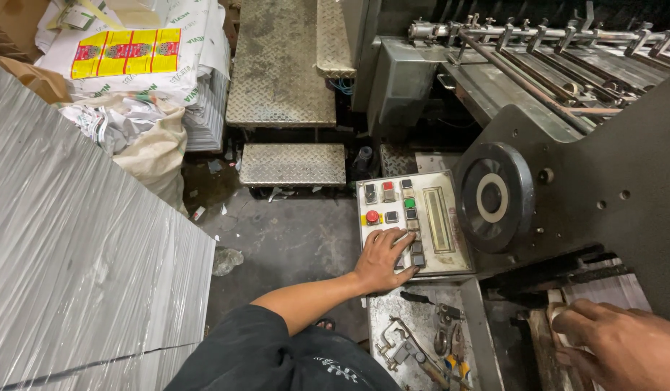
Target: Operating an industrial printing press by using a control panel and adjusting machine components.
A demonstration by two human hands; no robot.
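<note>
Left hand (382,259) lies flat and open on the control panel (416,223), gripping nothing; its fingertips (407,239) touch the column of square buttons near the panel's lower middle. Right hand (616,340) rests palm down at the machine's lower right edge, on the end of a pale stack of sheets (610,288); whether its fingers clasp anything cannot be told.

Far left: a large stack of silvery sheets (74,246), with sacks and printed paper (125,52) behind it. Centre: two checker-plate metal steps (291,164). On the panel's left edge, a red round button (372,216); a green button (409,203) sits above the fingers. Below the panel, a tray of hand tools (422,340). Right of the panel, a dark round handwheel (493,197) on the machine's side plate.
</note>
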